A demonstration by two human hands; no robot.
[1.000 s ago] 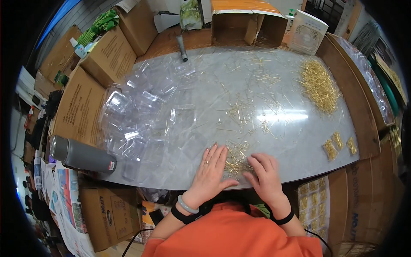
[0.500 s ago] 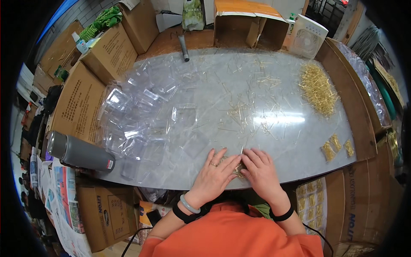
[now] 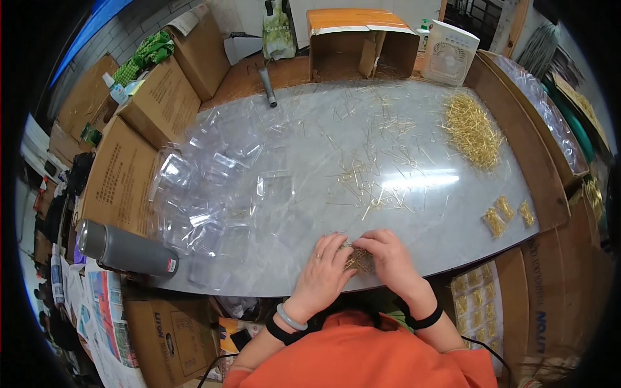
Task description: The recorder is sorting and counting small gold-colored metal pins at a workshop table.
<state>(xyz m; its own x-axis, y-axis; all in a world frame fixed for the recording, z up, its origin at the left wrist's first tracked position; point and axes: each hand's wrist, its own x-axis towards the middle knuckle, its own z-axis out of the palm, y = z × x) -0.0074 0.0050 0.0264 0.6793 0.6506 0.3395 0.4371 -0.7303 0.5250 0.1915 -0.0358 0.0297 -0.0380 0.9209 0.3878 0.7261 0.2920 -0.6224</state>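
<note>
At the table's near edge, a small bunch of gold wire hooks (image 3: 359,260) lies between my hands. My left hand (image 3: 321,271) curls its fingers against the left and far side of the bunch. From the right, my right hand (image 3: 390,264) closes over it, with thumb and forefinger pressed together at the far end. My fingers partly cover the bunch, and whether clear plastic wraps it I cannot tell. Loose gold hooks (image 3: 369,187) are scattered beyond my hands. Clear plastic pouches (image 3: 213,168) lie heaped at the left.
A big pile of gold hooks (image 3: 472,131) sits at the far right, with small filled packets (image 3: 497,223) nearer. A grey bottle (image 3: 129,249) stands at the left edge. Cardboard boxes (image 3: 119,174) wall the left side; a white fan (image 3: 451,53) stands behind.
The fingers of my left hand have curled in from a more spread pose. My right fingers have drawn together at the bunch's far end. The whole view has shifted slightly.
</note>
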